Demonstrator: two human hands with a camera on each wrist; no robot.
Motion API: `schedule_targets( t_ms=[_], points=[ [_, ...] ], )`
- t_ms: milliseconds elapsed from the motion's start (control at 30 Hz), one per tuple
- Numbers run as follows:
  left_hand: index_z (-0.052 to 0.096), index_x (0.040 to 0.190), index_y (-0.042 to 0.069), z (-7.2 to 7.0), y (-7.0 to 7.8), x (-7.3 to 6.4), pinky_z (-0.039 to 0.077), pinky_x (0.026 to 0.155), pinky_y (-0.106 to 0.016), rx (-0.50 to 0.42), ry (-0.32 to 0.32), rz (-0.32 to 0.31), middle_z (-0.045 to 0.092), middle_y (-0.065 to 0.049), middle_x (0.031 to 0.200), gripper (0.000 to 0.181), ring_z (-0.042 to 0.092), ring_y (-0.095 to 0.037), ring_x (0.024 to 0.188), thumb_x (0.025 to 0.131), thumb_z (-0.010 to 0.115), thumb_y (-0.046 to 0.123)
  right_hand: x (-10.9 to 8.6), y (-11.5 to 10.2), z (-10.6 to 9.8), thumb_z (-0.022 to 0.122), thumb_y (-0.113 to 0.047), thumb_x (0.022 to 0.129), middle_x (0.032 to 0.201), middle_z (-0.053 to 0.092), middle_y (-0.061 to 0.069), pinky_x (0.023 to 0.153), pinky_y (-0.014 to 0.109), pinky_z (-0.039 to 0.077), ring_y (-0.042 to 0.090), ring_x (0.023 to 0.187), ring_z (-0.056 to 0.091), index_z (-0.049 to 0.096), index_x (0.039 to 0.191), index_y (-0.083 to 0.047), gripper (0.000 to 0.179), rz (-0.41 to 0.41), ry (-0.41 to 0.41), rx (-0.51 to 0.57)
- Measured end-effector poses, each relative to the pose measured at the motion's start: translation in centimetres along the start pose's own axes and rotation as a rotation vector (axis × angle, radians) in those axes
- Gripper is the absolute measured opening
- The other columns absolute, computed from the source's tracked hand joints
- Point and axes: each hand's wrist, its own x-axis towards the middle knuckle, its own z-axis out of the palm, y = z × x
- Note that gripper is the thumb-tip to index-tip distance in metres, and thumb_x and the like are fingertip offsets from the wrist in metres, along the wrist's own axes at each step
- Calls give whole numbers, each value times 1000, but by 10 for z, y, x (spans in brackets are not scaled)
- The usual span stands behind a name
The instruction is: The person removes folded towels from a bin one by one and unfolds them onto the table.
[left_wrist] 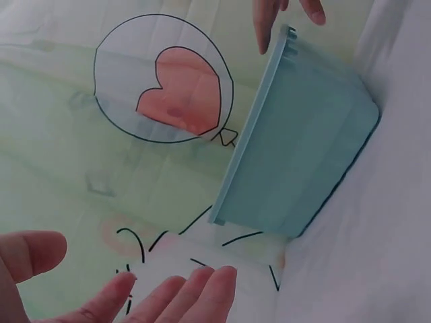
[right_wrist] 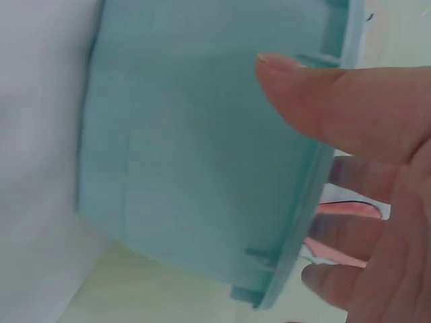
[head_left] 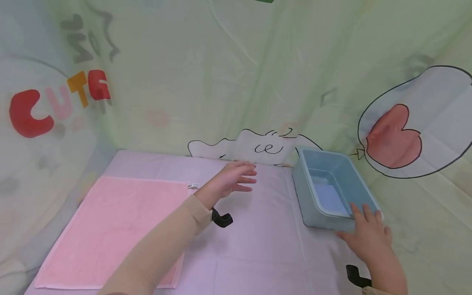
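A light blue plastic bin (head_left: pixel 305 196) stands upright at the back right, and its visible floor shows nothing inside. My right hand (head_left: pixel 368 235) is at the bin's near rim with fingers spread. In the right wrist view the thumb (right_wrist: pixel 337 101) lies over the outer wall and the other fingers reach past the rim; whether they touch it I cannot tell. My left hand (head_left: pixel 236 178) hovers over the middle of the table, left of the bin, its fingers extended and holding nothing. In the left wrist view it is apart from the bin (left_wrist: pixel 296 148).
A pink towel (head_left: pixel 110 217) with a small white label (head_left: pixel 192 186) lies flat on the left of the table. Pale lilac cloth (head_left: pixel 258 246) covers the table. Printed curtains (head_left: pixel 184 82) hang behind and at both sides, close to the bin's back and right.
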Motion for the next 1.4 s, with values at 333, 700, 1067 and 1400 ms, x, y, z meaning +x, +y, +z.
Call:
schedule_targets(
  t_ms=[333,700,1067,1400],
  points=[
    [59,149,7,27,13,5,63,100,-49,-33,-69,27,64,-16,151,45,66,-40,137,110,63,28,12,30,17,86,-33,89,162,29,44,99,91,31,72,145,23,36,161,4,94,-72,130,-63],
    [67,138,11,59,23,15,63,101,-46,80,-96,44,72,-7,136,33,69,-36,134,108,64,26,18,44,23,84,-18,90,135,56,39,92,81,40,63,124,41,61,134,8,56,-83,252,-52],
    [72,133,15,70,25,22,65,97,-47,124,-109,55,74,-3,132,29,71,-33,129,106,65,25,26,45,32,88,1,81,88,71,22,75,61,47,46,84,61,70,92,3,20,-289,423,-22],
    [69,136,13,81,29,18,64,99,-50,128,-126,35,73,-5,132,33,69,-37,132,105,67,24,7,35,26,91,-3,79,84,73,11,67,49,48,32,77,60,75,87,-6,18,-245,362,-1]
  ],
)
